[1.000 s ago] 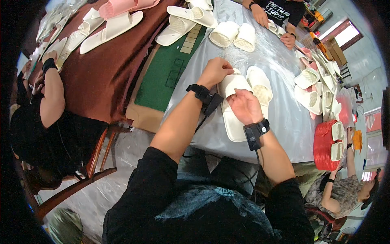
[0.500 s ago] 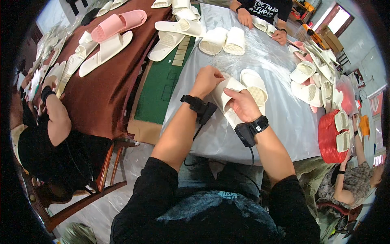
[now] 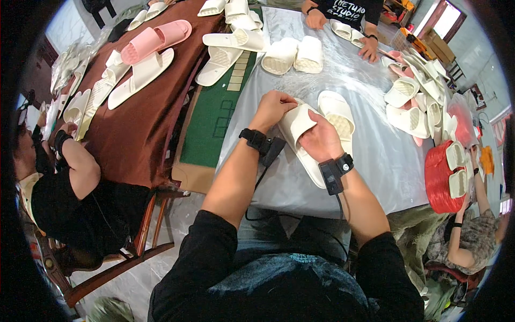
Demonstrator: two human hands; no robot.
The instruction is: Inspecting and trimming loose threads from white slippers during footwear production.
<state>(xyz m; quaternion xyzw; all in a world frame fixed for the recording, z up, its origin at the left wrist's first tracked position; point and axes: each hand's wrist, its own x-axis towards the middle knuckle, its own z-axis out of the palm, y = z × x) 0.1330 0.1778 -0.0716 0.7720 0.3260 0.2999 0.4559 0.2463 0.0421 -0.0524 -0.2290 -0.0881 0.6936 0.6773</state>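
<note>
A cream slipper [image 3: 296, 124] lies aslant under both my hands, with its heel end pointing toward me. My left hand [image 3: 274, 111] pinches at the far left edge of its strap; the fingertips are partly hidden. From the right, my right hand [image 3: 322, 140] grips the strap, thumb over the top edge and the other fingers out of sight under it. Just right of it, a second cream slipper [image 3: 341, 114] rests on the plastic-covered table [image 3: 375, 177], touched by neither hand's fingers as far as I can see.
Farther off stands a pair of white slippers [image 3: 294, 56]. A pile of cream and pink slippers [image 3: 416, 107] fills the right side, beside a red roll of plastic cord [image 3: 440, 177]. At left, a brown-covered table [image 3: 139, 129] bears more slippers. Co-workers sit left, right and across.
My right hand has shifted slightly, its thumb now farther over the strap's edge. The slipper's heel end shows more below that hand. My left hand stays at the strap's far edge.
</note>
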